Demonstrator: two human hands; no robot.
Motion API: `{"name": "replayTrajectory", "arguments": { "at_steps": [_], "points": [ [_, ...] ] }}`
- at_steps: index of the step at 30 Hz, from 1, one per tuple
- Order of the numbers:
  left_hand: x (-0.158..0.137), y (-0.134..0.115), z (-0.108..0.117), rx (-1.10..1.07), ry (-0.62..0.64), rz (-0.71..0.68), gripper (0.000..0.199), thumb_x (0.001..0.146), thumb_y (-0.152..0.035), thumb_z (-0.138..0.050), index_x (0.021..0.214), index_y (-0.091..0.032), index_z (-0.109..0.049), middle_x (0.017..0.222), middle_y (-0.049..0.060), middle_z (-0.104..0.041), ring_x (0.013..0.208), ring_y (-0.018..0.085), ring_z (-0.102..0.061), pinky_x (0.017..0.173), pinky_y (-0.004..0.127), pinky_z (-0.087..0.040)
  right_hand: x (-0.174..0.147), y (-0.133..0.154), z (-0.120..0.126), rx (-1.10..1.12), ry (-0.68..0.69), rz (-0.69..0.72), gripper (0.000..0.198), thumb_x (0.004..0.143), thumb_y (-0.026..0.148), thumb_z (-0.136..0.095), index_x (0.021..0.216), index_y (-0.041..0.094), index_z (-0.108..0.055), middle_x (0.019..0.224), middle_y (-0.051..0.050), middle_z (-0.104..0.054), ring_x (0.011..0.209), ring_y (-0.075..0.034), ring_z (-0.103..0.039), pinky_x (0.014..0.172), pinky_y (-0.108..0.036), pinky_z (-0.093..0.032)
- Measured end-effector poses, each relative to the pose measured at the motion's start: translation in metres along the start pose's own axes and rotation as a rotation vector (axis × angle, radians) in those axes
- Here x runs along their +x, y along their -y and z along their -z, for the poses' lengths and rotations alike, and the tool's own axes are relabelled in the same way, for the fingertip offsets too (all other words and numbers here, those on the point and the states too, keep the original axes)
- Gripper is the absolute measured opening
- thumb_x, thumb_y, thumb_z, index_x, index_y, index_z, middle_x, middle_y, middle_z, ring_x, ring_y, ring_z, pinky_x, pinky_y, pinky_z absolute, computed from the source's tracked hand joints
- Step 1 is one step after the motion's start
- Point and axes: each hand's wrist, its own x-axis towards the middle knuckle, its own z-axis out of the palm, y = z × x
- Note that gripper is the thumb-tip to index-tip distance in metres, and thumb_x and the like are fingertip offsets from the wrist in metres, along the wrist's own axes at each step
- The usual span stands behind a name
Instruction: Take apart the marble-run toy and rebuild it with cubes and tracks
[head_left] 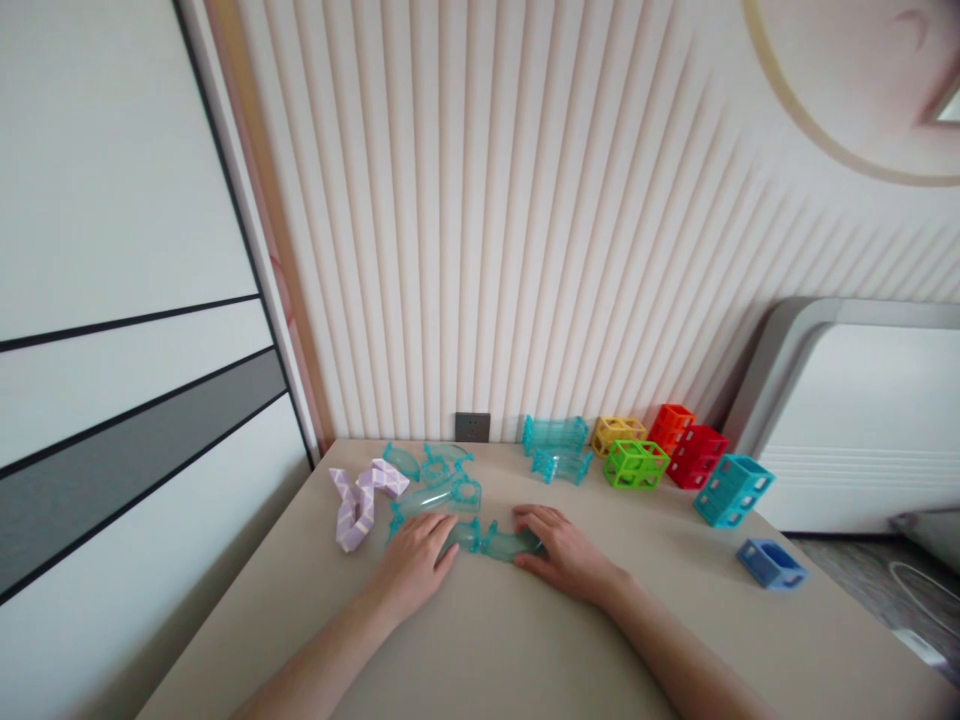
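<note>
My left hand (416, 562) rests on the table with its fingers and thumb around the end of a see-through teal plastic track piece (466, 536). My right hand (561, 552) grips a second, curved teal track piece (504, 546) between thumb and fingers; its right end is hidden by the hand. The facing ends of these two pieces are close together, but I cannot tell whether they are joined. Just beyond my left hand lie several more clear teal pieces, among them a long half-pipe (431, 497) and a curved piece (401, 461).
A lilac-and-white folding snake puzzle (356, 510) lies at left. Along the back are teal pieces (555, 433), then yellow (619, 432), green (636, 464), orange (670, 428) and red (697, 457) block frames. Teal (733, 491) and blue (772, 564) frames stand near the table's (495, 650) right edge.
</note>
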Motion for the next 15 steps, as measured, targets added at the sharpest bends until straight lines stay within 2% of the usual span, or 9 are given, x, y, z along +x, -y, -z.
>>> {"name": "replayTrajectory", "arguments": {
  "at_steps": [3, 6, 10, 15],
  "points": [
    [0.000, -0.001, 0.001, -0.015, 0.018, 0.000, 0.033, 0.093, -0.022, -0.054, 0.125, -0.021, -0.065, 0.121, 0.009, -0.071, 0.110, 0.026, -0.068, 0.098, 0.043, -0.055, -0.002, -0.004, 0.004, 0.013, -0.003, 0.041, 0.026, 0.094, 0.041, -0.061, 0.110, 0.020, -0.062, 0.119, -0.011, -0.067, 0.113, -0.024, -0.061, 0.101, -0.038, -0.047],
    [-0.001, -0.001, 0.002, -0.034, 0.013, 0.002, 0.033, 0.093, -0.022, -0.054, 0.124, -0.023, -0.065, 0.120, 0.007, -0.071, 0.110, 0.025, -0.067, 0.098, 0.042, -0.055, -0.003, -0.009, 0.009, -0.014, -0.062, 0.044, 0.026, 0.097, 0.041, -0.054, 0.109, 0.019, -0.062, 0.108, -0.012, -0.068, 0.103, -0.024, -0.063, 0.093, -0.039, -0.051],
    [-0.003, -0.003, 0.008, -0.053, 0.042, -0.042, 0.034, 0.093, -0.022, -0.054, 0.125, -0.024, -0.063, 0.119, 0.007, -0.070, 0.109, 0.024, -0.067, 0.098, 0.041, -0.055, -0.004, -0.013, 0.013, -0.036, -0.150, 0.084, 0.032, 0.100, 0.039, -0.048, 0.122, 0.019, -0.060, 0.114, -0.014, -0.067, 0.110, -0.025, -0.061, 0.097, -0.041, -0.050],
    [-0.005, -0.018, 0.017, -0.100, 0.093, -0.125, 0.033, 0.095, -0.025, -0.054, 0.126, -0.024, -0.062, 0.121, 0.007, -0.070, 0.111, 0.023, -0.067, 0.098, 0.039, -0.055, -0.004, -0.007, 0.008, -0.092, -0.123, 0.131, 0.034, 0.101, 0.039, -0.047, 0.124, 0.020, -0.063, 0.115, -0.013, -0.067, 0.112, -0.025, -0.059, 0.100, -0.041, -0.049]
  ]
}}
